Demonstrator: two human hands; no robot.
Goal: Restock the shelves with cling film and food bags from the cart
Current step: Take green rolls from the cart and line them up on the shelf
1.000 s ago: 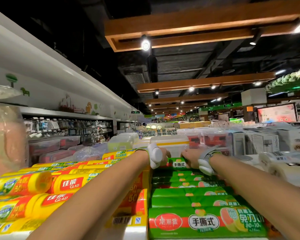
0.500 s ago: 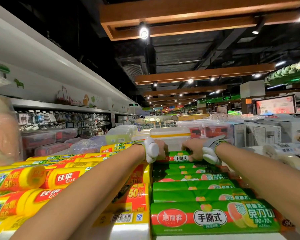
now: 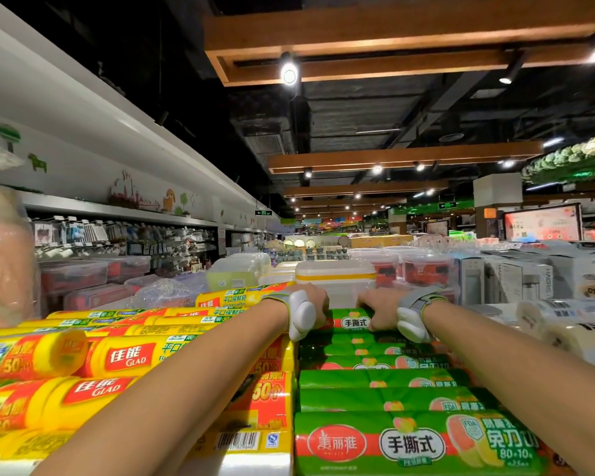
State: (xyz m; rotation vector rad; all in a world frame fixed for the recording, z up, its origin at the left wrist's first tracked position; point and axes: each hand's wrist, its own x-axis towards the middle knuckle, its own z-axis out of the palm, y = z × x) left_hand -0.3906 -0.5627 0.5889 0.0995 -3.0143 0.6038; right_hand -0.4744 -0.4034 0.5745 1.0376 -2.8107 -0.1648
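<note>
A person's left hand and right hand reach the farthest green roll. The right fingers curl over it; the left fingers are hidden. It is probably best seated level and snug.

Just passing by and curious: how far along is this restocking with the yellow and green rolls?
Looks well along. The yellow rolls and green rolls already lie packed side by side. In hand: the right hand grips the farthest green roll, with the left hand beside it, its fingers hidden. What is left I cannot tell, because the cart is out of view.
</note>
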